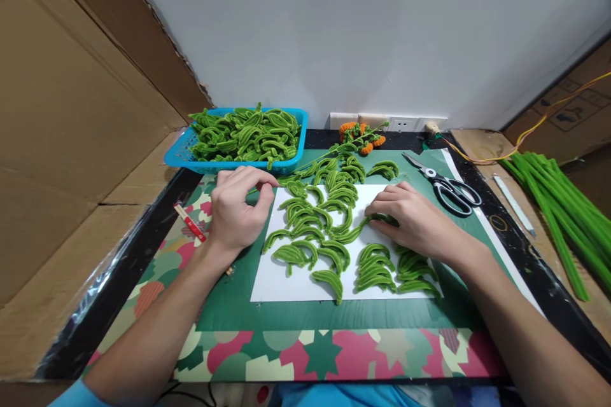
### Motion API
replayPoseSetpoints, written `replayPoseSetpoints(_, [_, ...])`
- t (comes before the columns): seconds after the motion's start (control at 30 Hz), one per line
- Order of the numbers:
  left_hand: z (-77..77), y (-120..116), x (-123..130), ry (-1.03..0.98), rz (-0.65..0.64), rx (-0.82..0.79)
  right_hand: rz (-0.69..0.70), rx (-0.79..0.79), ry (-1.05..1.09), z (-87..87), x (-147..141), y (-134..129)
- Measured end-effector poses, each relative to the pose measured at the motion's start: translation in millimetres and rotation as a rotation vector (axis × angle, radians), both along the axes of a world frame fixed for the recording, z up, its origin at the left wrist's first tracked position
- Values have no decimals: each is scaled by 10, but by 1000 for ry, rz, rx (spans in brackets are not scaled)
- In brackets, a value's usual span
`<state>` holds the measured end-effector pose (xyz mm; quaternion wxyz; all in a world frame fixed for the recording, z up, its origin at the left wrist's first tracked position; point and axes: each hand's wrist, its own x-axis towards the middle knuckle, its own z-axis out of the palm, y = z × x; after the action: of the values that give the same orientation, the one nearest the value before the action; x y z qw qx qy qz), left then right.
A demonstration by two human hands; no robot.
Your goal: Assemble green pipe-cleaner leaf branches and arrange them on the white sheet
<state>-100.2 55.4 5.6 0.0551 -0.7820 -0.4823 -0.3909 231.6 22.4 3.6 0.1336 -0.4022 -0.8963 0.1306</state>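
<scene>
Curved green fuzzy leaves (305, 219), apparently bent from chenille stems, lie in loose groups on a white sheet of paper (286, 289). At the sheet's right side my right hand (413, 219) has its fingers closed on a green chenille leaf (386, 219), partly hidden under the fingers. My left hand (241, 206) is above the sheet's upper left edge, thumb and forefinger brought close together. A bit of green shows by those fingertips; what they pinch is unclear. Behind lies a sprig with orange chenille flowers (366, 149), its long green stem running toward my left hand.
A blue basket (304, 140) heaped with green leaves stands at the back left. Black-handled scissors (442, 184) lie on the green mat (296, 317), right of the paper. Red-wrapped sticks (193, 226) lie left. Green chenille stems (558, 210) and a whitish cutter-like strip (514, 203) are far right.
</scene>
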Motion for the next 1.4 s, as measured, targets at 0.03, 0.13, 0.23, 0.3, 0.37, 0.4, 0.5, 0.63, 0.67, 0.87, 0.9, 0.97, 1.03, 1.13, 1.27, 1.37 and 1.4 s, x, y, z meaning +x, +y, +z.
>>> replayPoseSetpoints(0.03, [7, -8, 0, 5, -8, -2, 0, -1, 4, -14, -13, 5])
replayPoseSetpoints(0.13, [62, -91, 45, 86, -155, -57, -4, 12, 29, -51, -60, 12])
replayPoseSetpoints(0.23, [133, -261, 177, 232, -460, -146, -18, 22, 42, -66, -98, 10])
replayPoseSetpoints(0.3, [149, -378, 285, 301, -629, -200, -22, 10, 48, -63, -106, 8])
replayPoseSetpoints(0.37, [132, -459, 375, 376, -736, -272, -18, -10, 61, -58, -96, 7])
replayPoseSetpoints(0.4, [115, -479, 406, 413, -762, -302, -15, -21, 73, -55, -85, 7])
replayPoseSetpoints(0.5, [72, -473, 441, 459, -755, -359, 1, -56, 119, -47, -41, 9])
replayPoseSetpoints(0.63, [65, -422, 412, 423, -719, -385, 38, -106, 158, -27, -3, 7])
replayPoseSetpoints(0.67, [65, -414, 402, 414, -714, -384, 40, -117, 161, -23, 0, 5])
replayPoseSetpoints(0.87, [39, -401, 376, 423, -713, -360, 19, -185, 162, 10, -12, -28])
replayPoseSetpoints(0.9, [37, -403, 378, 427, -713, -355, 22, -204, 169, 27, -11, -36])
replayPoseSetpoints(0.97, [39, -410, 388, 424, -716, -336, 37, -252, 208, 72, -5, -50])
replayPoseSetpoints(1.03, [44, -426, 405, 409, -724, -310, 52, -289, 252, 119, 10, -60])
replayPoseSetpoints(1.13, [45, -474, 445, 379, -749, -247, 48, -291, 286, 159, 43, -61])
replayPoseSetpoints(1.27, [22, -557, 512, 351, -793, -196, 38, -293, 283, 150, 89, -49])
replayPoseSetpoints(1.37, [-10, -589, 548, 336, -835, -184, 35, -299, 275, 136, 96, -40])
replayPoseSetpoints(1.4, [-22, -591, 555, 337, -845, -178, 36, -304, 272, 134, 91, -38])
